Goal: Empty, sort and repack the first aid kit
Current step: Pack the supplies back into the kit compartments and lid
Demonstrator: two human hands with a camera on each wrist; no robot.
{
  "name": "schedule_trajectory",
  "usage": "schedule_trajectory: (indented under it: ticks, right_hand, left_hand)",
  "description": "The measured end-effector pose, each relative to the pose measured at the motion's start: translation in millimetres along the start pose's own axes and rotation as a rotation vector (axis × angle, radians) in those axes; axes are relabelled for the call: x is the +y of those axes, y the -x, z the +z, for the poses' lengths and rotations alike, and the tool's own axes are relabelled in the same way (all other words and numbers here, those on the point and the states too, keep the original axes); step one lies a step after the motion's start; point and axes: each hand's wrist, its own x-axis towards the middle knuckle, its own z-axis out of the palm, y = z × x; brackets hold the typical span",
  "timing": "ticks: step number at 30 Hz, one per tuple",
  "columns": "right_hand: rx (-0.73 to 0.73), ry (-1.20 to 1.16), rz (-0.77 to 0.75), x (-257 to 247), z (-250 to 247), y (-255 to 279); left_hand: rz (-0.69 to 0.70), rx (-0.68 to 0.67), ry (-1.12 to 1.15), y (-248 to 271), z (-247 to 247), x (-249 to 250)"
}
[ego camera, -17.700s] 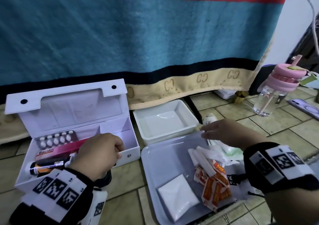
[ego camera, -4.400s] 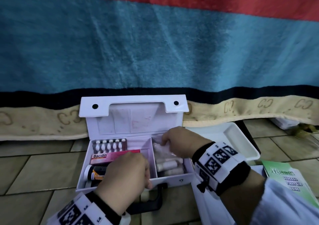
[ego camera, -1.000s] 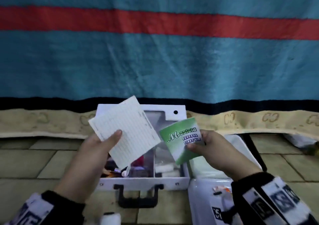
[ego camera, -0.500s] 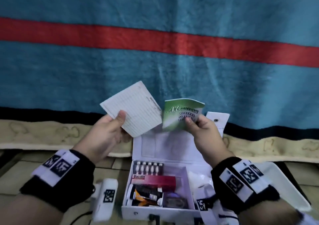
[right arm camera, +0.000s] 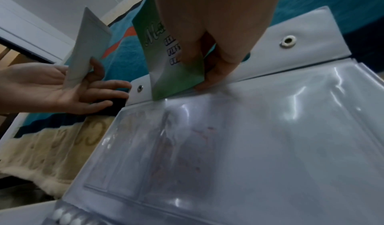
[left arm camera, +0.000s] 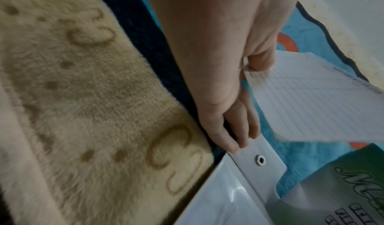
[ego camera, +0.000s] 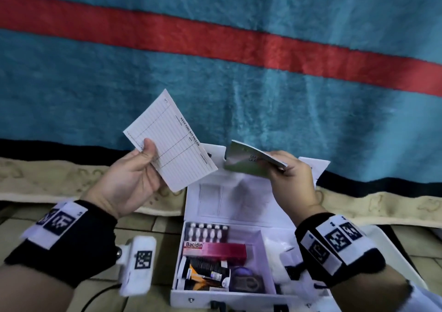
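The white first aid kit [ego camera: 282, 295] stands open on the floor, its lid [ego camera: 241, 204] upright with a clear plastic pocket [right arm camera: 249, 146] inside. My left hand [ego camera: 134, 180] pinches a white lined contents card [ego camera: 171, 141] between thumb and fingers, up and left of the lid. My right hand [ego camera: 290, 180] grips a green first aid booklet [ego camera: 248, 165] at the lid's top edge; in the right wrist view the green booklet [right arm camera: 166, 74] has its lower corner at the pocket's mouth. A pill blister [ego camera: 207, 231], a red Bacidin box [ego camera: 215, 249] and tubes [ego camera: 203, 273] lie in the left compartment.
A teal blanket [ego camera: 215, 91] with a red stripe and beige border hangs behind the kit. A white tray [ego camera: 394, 252] sits right of the kit, behind my right wrist. Tiled floor [ego camera: 155, 223] lies to the left.
Both hands have stayed raised with their papers. The green booklet has tipped flatter and come down to the lid's top edge. The left hand's card has turned slightly.
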Motion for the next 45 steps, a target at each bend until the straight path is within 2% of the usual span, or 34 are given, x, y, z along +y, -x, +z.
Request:
schedule_trajectory:
  ticks: [3, 6, 13, 17, 19, 22, 28, 32, 34, 36, 38, 41, 45]
  right_hand:
    - [-0.003, -0.011, 0.023, 0, -2, 0]
    - [-0.014, 0.010, -0.017, 2, -5, 1]
    - [-0.086, 0.406, -0.174, 4, -14, -2]
    - [-0.168, 0.521, -0.232, -4, -21, -5]
    - [-0.150, 0.507, -0.272, -7, -21, -3]
    - [-0.081, 0.413, -0.205, -8, -19, -5]
    - [-0.301, 0.572, -0.211, -18, -21, -11]
    - [-0.338, 0.521, 0.056, -25, -23, -15]
    - [-0.404, 0.624, -0.019, -31, -21, -16]
    - [-0.550, 0.729, -0.102, -39, -19, -19]
    - [-0.639, 0.812, -0.087, -44, -19, -26]
    - [-0.647, 0.927, -0.067, -47, -14, -26]
    - [-0.766, 0.898, -0.096, -47, 14, -14]
  left_hand:
    - [0.010, 0.037, 0.076, 0, 0, 0]
    - [0.014, 0.037, 0.076, 1, 1, -2]
    - [0.017, 0.027, 0.090, 2, 1, -3]
    - [0.015, 0.035, 0.089, 3, 2, -3]
    - [0.017, 0.051, 0.097, 4, 3, -3]
    - [0.018, 0.066, 0.093, 4, 4, -3]
    - [0.013, 0.072, 0.092, 5, 4, -1]
    - [0.013, 0.084, 0.102, 4, 2, 0]
    - [0.011, 0.091, 0.104, 5, 2, 1]
    - [0.002, 0.096, 0.094, 5, 2, 1]
    - [0.002, 0.094, 0.088, 6, 2, 1]
    - [0.005, 0.093, 0.081, 5, 2, 1]
    - [0.006, 0.085, 0.053, 5, 3, 2]
